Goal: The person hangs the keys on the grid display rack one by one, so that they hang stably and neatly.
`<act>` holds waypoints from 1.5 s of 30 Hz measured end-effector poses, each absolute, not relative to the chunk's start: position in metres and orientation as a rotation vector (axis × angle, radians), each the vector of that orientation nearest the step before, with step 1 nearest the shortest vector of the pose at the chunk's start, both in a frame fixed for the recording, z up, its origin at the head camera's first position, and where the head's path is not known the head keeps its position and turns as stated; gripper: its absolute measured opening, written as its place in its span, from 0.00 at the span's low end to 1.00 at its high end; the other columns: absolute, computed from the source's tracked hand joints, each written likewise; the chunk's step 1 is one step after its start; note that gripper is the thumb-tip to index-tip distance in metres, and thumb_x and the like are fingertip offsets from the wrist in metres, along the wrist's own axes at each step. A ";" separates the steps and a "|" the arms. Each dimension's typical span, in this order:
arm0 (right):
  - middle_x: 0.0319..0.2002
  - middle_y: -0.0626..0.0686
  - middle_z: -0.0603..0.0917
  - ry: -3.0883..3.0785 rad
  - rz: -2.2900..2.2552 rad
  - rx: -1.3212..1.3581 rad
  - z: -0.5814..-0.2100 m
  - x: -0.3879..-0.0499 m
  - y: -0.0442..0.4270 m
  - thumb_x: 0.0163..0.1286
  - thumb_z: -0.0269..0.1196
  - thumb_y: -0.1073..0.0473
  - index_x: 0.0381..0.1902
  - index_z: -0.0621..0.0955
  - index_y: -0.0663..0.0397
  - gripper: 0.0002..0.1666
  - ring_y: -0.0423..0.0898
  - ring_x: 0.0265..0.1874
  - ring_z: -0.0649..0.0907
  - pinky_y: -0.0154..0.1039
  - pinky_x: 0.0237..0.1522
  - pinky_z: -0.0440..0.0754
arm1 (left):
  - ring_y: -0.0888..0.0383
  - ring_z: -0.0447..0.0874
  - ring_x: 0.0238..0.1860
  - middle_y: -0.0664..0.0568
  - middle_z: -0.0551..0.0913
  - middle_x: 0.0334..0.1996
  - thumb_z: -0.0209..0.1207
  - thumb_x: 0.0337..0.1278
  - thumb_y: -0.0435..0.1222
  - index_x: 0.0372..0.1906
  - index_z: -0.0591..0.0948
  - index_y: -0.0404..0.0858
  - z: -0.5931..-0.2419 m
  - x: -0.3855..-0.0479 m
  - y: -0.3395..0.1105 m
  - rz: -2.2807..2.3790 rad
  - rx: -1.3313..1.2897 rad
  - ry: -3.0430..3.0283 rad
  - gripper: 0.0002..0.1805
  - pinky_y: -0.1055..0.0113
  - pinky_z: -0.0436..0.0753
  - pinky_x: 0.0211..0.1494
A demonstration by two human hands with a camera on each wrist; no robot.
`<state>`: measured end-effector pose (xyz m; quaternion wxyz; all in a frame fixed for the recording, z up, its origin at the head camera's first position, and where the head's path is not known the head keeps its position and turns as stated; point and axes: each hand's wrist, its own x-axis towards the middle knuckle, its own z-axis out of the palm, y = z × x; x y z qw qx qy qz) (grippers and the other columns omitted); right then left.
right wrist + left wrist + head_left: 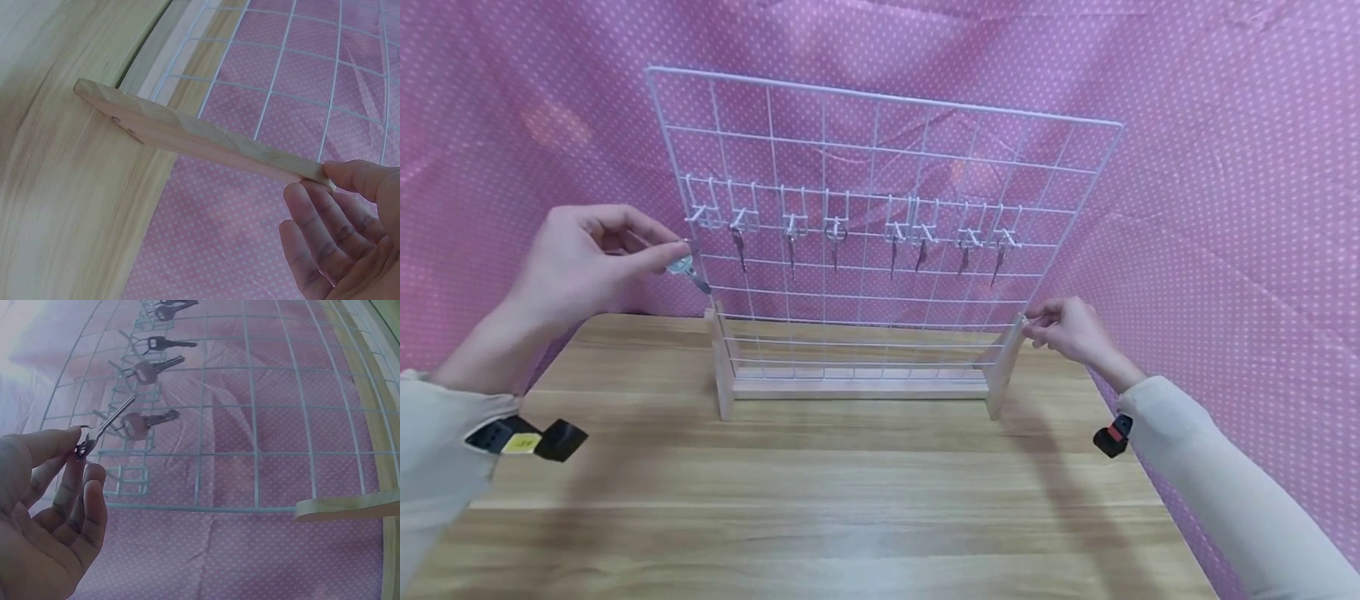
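Observation:
My left hand (587, 258) pinches a key (115, 414) by its ring end between thumb and forefinger, just off the left edge of a white wire grid rack (880, 97). The key's blade points toward the grid, near the leftmost hook (702, 215), which bears no key. Several other keys (791, 254) hang in a row from the remaining hooks. At the other side, my right hand (1067, 329) holds the upper end of the rack's right wooden support (206, 134) between thumb and fingers.
The rack stands on a wooden table (865, 483), with a left wooden support (722, 367) and a low crossbar (857, 388). Pink dotted cloth (1210, 250) hangs behind and along both sides. A dark device sits on each wrist.

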<state>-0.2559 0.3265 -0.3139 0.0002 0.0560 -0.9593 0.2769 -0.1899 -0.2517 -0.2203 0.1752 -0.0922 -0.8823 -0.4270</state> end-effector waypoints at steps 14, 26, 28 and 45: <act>0.45 0.65 0.91 -3.013 0.879 0.169 -0.315 -0.257 0.325 0.73 0.68 0.56 0.59 0.83 0.66 0.23 0.41 0.31 0.89 0.34 0.34 0.84 | 0.69 0.83 0.29 0.71 0.87 0.25 0.73 0.62 0.47 0.43 0.90 0.50 -0.210 -0.213 -0.264 -1.309 -0.224 -2.493 0.09 0.77 0.76 0.34; 0.44 0.66 0.91 -2.994 0.882 0.162 -0.317 -0.259 0.326 0.73 0.68 0.58 0.58 0.83 0.67 0.22 0.39 0.29 0.88 0.32 0.31 0.82 | 0.65 0.82 0.30 0.67 0.87 0.25 0.73 0.61 0.54 0.42 0.90 0.52 -0.209 -0.223 -0.268 -1.156 -0.220 -2.622 0.13 0.70 0.72 0.38; 0.44 0.66 0.91 -2.995 0.883 0.160 -0.317 -0.259 0.326 0.73 0.68 0.57 0.58 0.83 0.67 0.22 0.39 0.29 0.89 0.32 0.31 0.82 | 0.65 0.82 0.30 0.67 0.87 0.25 0.73 0.60 0.55 0.42 0.90 0.53 -0.206 -0.225 -0.267 -1.117 -0.222 -2.650 0.13 0.68 0.70 0.38; 0.45 0.66 0.91 -2.988 0.898 0.168 -0.316 -0.257 0.328 0.73 0.68 0.57 0.60 0.83 0.67 0.23 0.38 0.29 0.88 0.33 0.33 0.85 | 0.63 0.78 0.27 0.69 0.85 0.26 0.73 0.62 0.51 0.44 0.90 0.48 -0.222 -0.214 -0.279 -0.987 -0.266 -2.684 0.13 0.68 0.72 0.28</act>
